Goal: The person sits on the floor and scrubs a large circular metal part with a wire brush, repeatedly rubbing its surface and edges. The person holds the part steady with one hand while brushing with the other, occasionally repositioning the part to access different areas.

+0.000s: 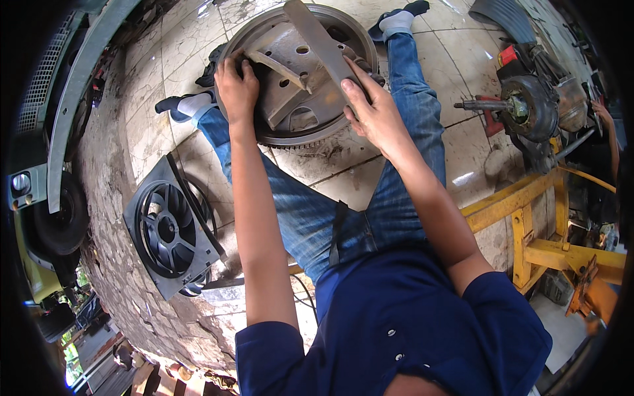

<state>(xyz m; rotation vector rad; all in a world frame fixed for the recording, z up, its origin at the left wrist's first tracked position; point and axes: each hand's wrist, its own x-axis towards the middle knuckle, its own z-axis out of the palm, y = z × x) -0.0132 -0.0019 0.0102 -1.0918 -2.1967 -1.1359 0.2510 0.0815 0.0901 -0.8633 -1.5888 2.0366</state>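
A round, greasy metal flywheel [321,122] with a toothed edge lies on the tiles between my legs. My left hand [238,89] has its fingers bent over the flywheel's left rim, beside a brown angled metal piece [279,68] on its face. Holes and a few wider openings pierce the disc. My right hand [374,112] grips the near end of a long flat metal bar [316,41], thumb on top. The bar slants across the flywheel's right side, its other end toward the far rim. Some right fingertips are hidden beneath the bar.
A black radiator fan [165,228] in a square shroud lies left of my legs. At right are a motor unit with a shaft [518,105] and a yellow metal frame [522,247]. Vehicle parts [63,125] stand far left. Another person's hand [602,113] shows at the right edge.
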